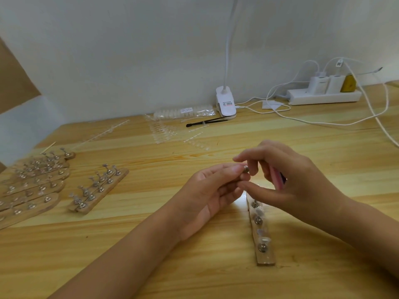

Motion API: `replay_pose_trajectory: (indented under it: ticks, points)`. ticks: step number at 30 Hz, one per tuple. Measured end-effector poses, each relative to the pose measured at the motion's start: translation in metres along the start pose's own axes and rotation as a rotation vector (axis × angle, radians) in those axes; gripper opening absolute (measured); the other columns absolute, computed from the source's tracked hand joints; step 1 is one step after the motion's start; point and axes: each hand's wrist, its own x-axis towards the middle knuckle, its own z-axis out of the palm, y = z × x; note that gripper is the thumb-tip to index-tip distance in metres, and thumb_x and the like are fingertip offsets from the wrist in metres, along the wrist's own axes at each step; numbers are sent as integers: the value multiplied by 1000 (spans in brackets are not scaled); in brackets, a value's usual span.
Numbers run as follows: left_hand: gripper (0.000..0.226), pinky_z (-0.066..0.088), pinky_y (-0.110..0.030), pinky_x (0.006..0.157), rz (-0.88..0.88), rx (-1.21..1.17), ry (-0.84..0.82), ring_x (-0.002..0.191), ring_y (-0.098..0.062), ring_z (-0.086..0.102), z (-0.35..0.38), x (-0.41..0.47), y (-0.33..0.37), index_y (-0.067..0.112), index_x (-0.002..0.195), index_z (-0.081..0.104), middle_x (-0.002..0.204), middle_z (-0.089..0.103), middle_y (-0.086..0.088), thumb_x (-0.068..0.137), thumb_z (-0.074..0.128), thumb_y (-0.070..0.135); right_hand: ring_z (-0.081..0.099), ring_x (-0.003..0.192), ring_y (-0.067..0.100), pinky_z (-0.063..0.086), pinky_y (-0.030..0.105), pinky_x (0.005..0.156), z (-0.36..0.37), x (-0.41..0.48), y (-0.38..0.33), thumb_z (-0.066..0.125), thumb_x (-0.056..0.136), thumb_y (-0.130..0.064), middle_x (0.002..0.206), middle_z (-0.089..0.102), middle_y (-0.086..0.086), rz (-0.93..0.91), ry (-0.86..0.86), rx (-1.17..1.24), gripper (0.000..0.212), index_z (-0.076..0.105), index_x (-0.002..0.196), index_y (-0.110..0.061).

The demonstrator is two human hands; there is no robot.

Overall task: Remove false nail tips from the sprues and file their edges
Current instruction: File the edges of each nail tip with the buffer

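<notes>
The person's left hand (pixel 210 192) lies palm up over the pale wooden table (pixel 216 277), with its thumb and fingertips pinching a small silver metal stud (pixel 245 169). Whether a nail tip sits on that stud is too small to tell. The right hand (pixel 289 180) is close beside it. Its middle fingers are curled round a pink nail file (pixel 277 178) tucked against the palm, while the forefinger and thumb reach to either side of the stud.

Just beneath the right hand lies a narrow wooden strip (pixel 262 238), running towards the person, with a row of silver studs and clear nail tips (pixel 259 211) on it. To the left is a pair of similar wooden strips (pixel 98 189) with upright stands. Further left, a fanned stack of wooden strips (pixel 32 186) is loaded the same way.

Well behind the hands, clear plastic sprues (pixel 164 132) with tips attached lie flat on the table, next to a clear bag of nail tips (pixel 183 111). A thin black tool (pixel 205 123) lies just in front of a white clip lamp (pixel 226 104). A white power strip (pixel 323 96) with plugs and trailing white cables sits against the wall to the right.
</notes>
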Motion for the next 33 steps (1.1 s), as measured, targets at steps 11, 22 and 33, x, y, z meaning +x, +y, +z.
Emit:
replay_pose_trajectory:
  ticks: [11, 22, 33]
  points:
    - [37, 55, -18, 75, 30, -1, 13, 80, -8, 66, 2, 1, 0, 14, 89, 79, 87, 71, -1, 70, 83, 45, 48, 75, 1, 38, 13, 67, 0, 2, 2, 70, 86, -19, 84, 58, -2, -8, 118, 54, 11, 70, 97, -19]
    - [16, 50, -13, 77, 73, 139, -6, 78, -2, 63, 2, -1, -1, 23, 84, 79, 83, 68, 8, 79, 72, 36, 56, 83, 11, 43, 16, 70, -1, 2, 1, 63, 86, -30, 88, 60, -1, -20, 82, 41, 18, 73, 95, -17]
    - [19, 51, -16, 72, 103, 126, 92, 72, -5, 59, -4, 1, 1, 21, 82, 77, 75, 62, 5, 69, 78, 36, 53, 62, 7, 48, 13, 61, -8, 8, 0, 69, 73, -42, 73, 59, 3, 394, 133, 471, 33, 53, 69, -14]
